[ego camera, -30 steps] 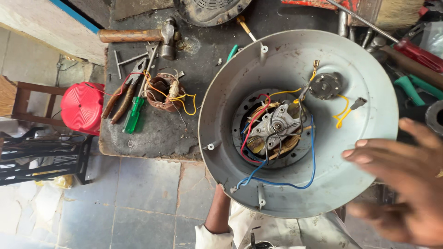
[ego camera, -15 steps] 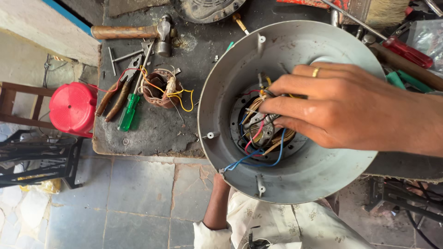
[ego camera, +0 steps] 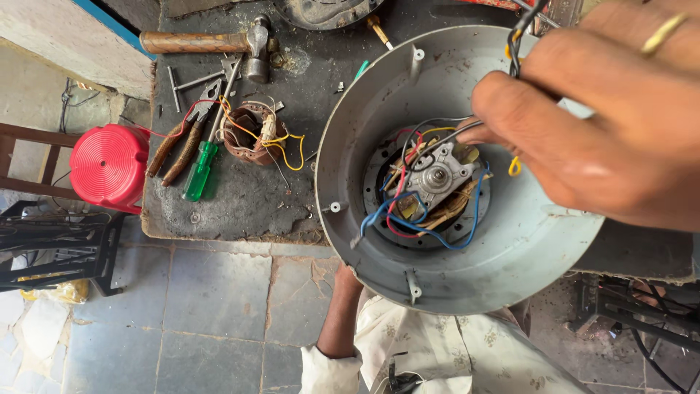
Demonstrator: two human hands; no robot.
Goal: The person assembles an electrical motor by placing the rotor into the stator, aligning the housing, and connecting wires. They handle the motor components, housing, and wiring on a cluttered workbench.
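Observation:
A round grey fan housing (ego camera: 343, 146) lies open side up, partly over the edge of a dark workbench (ego camera: 240, 201). In its middle sits a small motor (ego camera: 436, 179) with blue, red, yellow and black wires (ego camera: 379, 211) looped around it. My right hand (ego camera: 605, 124), with a ring on one finger, fills the upper right. Its thumb and fingers pinch a bundle of black and grey wires (ego camera: 437, 142) just above the motor. My left forearm (ego camera: 339, 310) reaches up under the housing, and the left hand is hidden behind it.
On the bench left of the housing lie a wooden-handled hammer (ego camera: 211, 40), pliers (ego camera: 179, 142), a green screwdriver (ego camera: 198, 169) and a copper winding (ego camera: 251, 131). A red round stool (ego camera: 108, 166) and a black metal rack (ego camera: 51, 248) stand on the tiled floor.
My right hand went from open at the right, down onto the motor, then lifted up and right with black and grey wires pinched in it. The motor is now uncovered.

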